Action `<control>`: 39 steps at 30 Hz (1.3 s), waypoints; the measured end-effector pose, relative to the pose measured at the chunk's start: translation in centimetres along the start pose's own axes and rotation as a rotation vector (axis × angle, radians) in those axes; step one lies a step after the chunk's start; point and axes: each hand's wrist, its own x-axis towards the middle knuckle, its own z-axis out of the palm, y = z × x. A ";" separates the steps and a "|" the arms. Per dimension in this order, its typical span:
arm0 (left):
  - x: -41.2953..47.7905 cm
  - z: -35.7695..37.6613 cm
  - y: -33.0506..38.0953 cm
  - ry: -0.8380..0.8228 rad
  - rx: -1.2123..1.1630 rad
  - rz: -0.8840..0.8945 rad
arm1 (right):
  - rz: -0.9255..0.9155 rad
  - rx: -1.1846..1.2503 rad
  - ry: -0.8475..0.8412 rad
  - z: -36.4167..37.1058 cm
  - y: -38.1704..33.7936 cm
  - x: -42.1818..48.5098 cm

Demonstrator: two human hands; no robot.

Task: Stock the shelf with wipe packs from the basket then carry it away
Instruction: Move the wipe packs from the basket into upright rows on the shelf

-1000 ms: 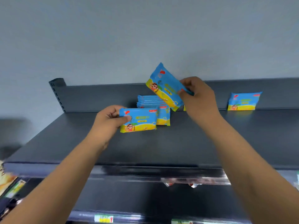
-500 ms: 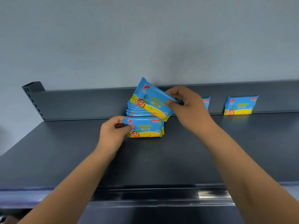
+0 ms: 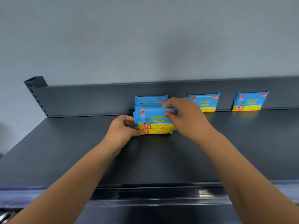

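I read this as the seating step: the front wipe pack stands on the shelf just ahead of the row of packs that leans toward the back panel, and both hands are on it. The left hand curls round its left end, thumb under the lower corner. The right hand pinches its top right corner beside the red tab. A second pack shows only a yellow strip just below it, touching it, and I cannot tell which of the 2 sits in front. To do this well I would use the left hand as a stop, press the pack back flat against the row with the right, and square its ends with the packs behind. I would let go only once it stands without tipping forward, since the film looks slick and a loose release could let it slide down. The pack stands on its long edge, yellow band down and red tab up, printed face toward me, its long axis running left to right, parallel with the back panel. A middle pack and a far-right pack lean on that panel, well apart from the row. The basket is out of my view.
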 end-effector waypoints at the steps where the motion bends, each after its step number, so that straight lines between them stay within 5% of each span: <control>1: -0.1 -0.1 0.1 -0.007 0.015 0.001 | -0.005 -0.030 -0.005 0.3 -0.1 0.0; 20: -1.1 0.0 0.9 -0.029 0.228 0.060 | -0.049 -0.304 0.062 2.4 -1.6 -1.2; 27: -4.7 -3.0 2.0 0.208 1.055 0.522 | -0.147 -0.295 0.048 4.2 -5.0 -1.7; 39: -16.5 -17.2 -4.0 0.535 1.221 -0.066 | -0.603 -0.057 -0.285 15.7 -20.4 -4.2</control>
